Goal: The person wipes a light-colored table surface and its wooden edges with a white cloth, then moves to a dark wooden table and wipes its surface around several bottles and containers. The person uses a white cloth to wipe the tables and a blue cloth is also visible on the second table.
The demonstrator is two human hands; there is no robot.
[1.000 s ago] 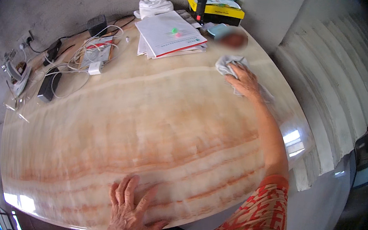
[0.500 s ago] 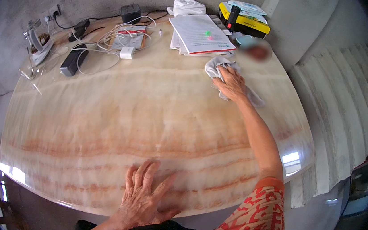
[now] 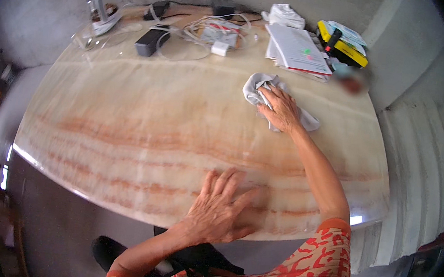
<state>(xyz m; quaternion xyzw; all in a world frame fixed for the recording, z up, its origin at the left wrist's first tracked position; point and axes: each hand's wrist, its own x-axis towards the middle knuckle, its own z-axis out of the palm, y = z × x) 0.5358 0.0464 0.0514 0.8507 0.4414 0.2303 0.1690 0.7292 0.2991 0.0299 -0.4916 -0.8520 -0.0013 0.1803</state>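
Grey cloth [image 3: 254, 89] bunches under the right hand [image 3: 281, 111], near printed paper [image 3: 292, 44].

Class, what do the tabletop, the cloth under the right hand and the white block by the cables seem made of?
Tabletop: glossy, perhaps polished stone or an imitation, suggested by its veined bands and reflections.
Cloth: soft, matt fabric, shown by its loose folds; fibre unclear.
White block: probably smooth moulded plastic, judging by its boxy shape.

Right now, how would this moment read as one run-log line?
left hand: on table, fingers extended; right hand: on pale grey cloth; beyond cloth: papers
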